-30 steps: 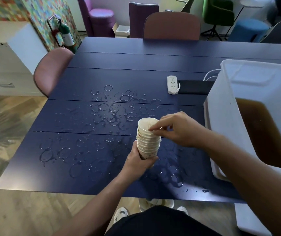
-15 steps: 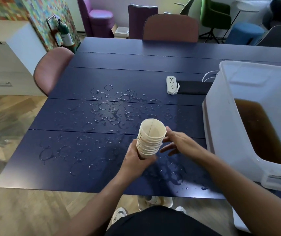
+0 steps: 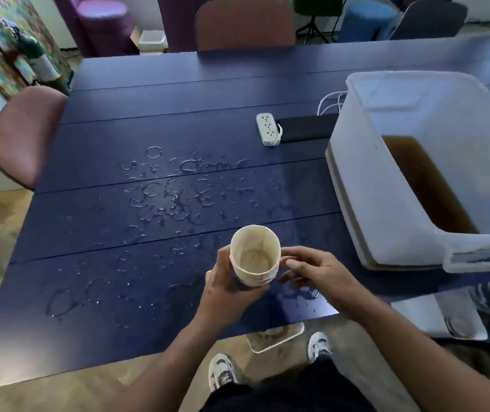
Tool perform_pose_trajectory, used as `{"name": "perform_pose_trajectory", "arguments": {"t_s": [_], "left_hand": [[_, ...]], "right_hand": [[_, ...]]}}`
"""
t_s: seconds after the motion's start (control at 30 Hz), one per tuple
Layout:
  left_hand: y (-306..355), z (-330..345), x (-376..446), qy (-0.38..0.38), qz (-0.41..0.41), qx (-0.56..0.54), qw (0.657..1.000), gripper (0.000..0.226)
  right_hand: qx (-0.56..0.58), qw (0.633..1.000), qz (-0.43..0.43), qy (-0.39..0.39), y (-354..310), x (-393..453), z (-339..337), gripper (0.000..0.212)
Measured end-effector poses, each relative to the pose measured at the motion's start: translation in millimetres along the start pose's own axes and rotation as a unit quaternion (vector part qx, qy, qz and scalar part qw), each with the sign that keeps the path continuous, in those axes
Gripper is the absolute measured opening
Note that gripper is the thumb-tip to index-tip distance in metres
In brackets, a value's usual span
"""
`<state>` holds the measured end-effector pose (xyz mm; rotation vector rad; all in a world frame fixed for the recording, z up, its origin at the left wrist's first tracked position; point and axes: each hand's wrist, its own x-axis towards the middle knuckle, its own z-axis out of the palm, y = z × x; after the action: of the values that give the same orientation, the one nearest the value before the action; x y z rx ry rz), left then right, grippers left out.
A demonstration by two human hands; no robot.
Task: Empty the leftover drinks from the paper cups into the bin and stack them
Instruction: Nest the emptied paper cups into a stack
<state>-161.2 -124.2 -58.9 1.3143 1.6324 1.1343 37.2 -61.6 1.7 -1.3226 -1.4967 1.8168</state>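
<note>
1. Compared with half a second ago, the stack of paper cups (image 3: 255, 257) is tipped toward the camera, so its open mouth now shows the inside of the top cup; earlier only the rim and side were seen.
2. The right hand (image 3: 312, 270), which was spread beside the stack, now sits lower and closer in, fingers loosely curled just right of the cups; whether it touches them cannot be told, and it grips nothing visible.
3. The left hand (image 3: 225, 288) is wrapped around the lower part of the stack, holding it above the near edge of the wet table (image 3: 113, 138).
4. The top cup holds no liquid, only a pale brownish stain on its bottom.
5. The white plastic bin (image 3: 410, 150) stands on the table to the right, well apart from the stack, with brown liquid (image 3: 428, 185) pooled in it.
6. A power strip (image 3: 268, 129) lies beyond, just left of the bin.
</note>
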Motion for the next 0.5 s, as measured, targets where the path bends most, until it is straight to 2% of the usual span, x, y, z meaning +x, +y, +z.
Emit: {"name": "perform_pose_trajectory", "arguments": {"t_s": [0.13,0.23,0.5], "left_hand": [[5,1,-20,-0.035,0.007,0.0,0.999,0.079],[4,12,-41,-0.054,-0.011,0.023,0.998,0.081],[1,77,-112,0.018,-0.039,0.045,0.998,0.066]], "right_hand": [[0.001,1.0,0.007,0.019,16,-26,0,0.024],[0.005,1.0,0.018,0.001,26,-40,-10,0.018],[-0.006,0.993,0.079,-0.088,65,-67,-48,0.018]]}}
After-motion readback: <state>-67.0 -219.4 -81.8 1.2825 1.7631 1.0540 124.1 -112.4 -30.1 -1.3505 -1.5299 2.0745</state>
